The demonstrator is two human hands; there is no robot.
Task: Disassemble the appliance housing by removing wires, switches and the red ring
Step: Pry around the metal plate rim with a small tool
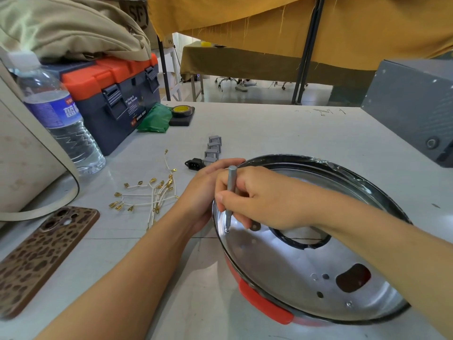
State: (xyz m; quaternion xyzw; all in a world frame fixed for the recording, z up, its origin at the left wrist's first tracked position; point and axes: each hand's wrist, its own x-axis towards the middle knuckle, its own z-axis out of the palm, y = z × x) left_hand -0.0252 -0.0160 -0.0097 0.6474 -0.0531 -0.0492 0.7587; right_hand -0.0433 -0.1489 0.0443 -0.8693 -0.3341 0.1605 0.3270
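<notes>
White table (269, 123), housing (306, 266) under right hand (264, 202), screwdriver (230, 192) gripped

A pale grey table (282, 128) fills the foreground, with faint pen marks near its far edge. Beyond it lies a shiny light floor (259, 94) that reflects daylight. A second table draped in an olive cloth (245, 62) stands farther back, with the wheeled bases of office chairs (225, 82) beneath it. A mustard-yellow cloth (318, 25) with frayed threads hangs overhead, carried on dark metal posts (304, 60). A bright opening shows between the cloths.
</notes>
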